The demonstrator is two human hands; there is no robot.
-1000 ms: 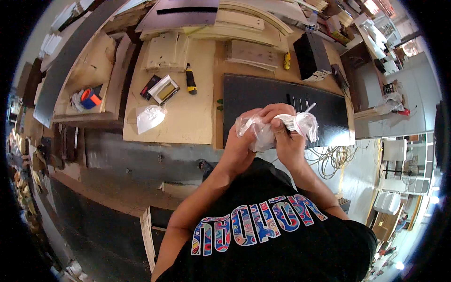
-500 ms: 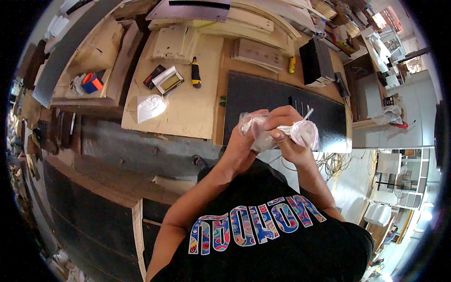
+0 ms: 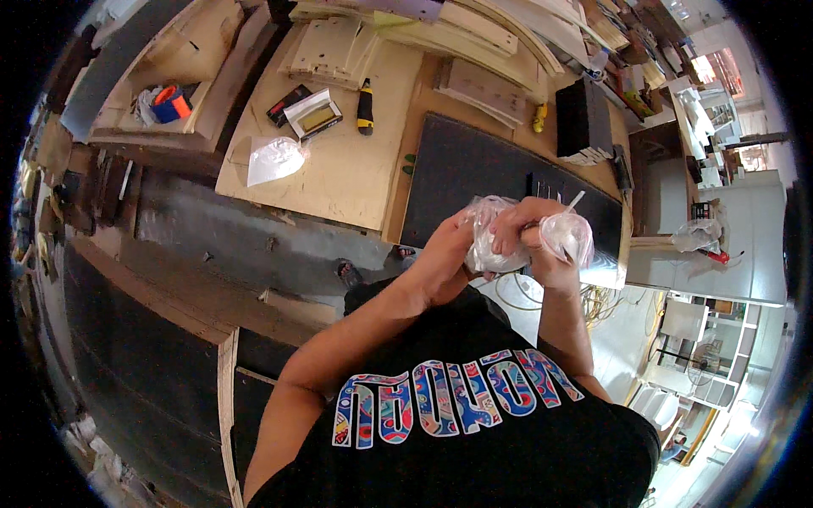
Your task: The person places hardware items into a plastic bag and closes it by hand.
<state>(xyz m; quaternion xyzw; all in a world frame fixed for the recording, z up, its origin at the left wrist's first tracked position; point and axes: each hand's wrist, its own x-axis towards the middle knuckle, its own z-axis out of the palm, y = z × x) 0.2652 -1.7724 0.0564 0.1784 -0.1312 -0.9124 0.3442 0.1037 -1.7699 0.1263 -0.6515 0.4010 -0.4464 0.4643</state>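
While our hands have stayed locked together over the past second, the bundle between them has shifted: the clear plastic bag (image 3: 495, 245) now bulges out on both sides of our fingers, and a thin white stick (image 3: 574, 201) pokes up past the right hand (image 3: 542, 241), so we judge the wrapping or twisting of the bag is tighter than it was. Our left hand (image 3: 445, 262) is cupped and closed around the bag's left bulge, wrist bent inward; the right hand is curled over the top, fingers pinching the gathered plastic. Both forearms rise from our chest, elbows bent, holding the bag in the air above the near edge of the dark mat (image 3: 474, 169) on the bench (image 3: 339, 178). Farther left lie another plastic bag (image 3: 275, 159), a small open box (image 3: 313, 114) and a yellow-and-black knife (image 3: 365, 106).
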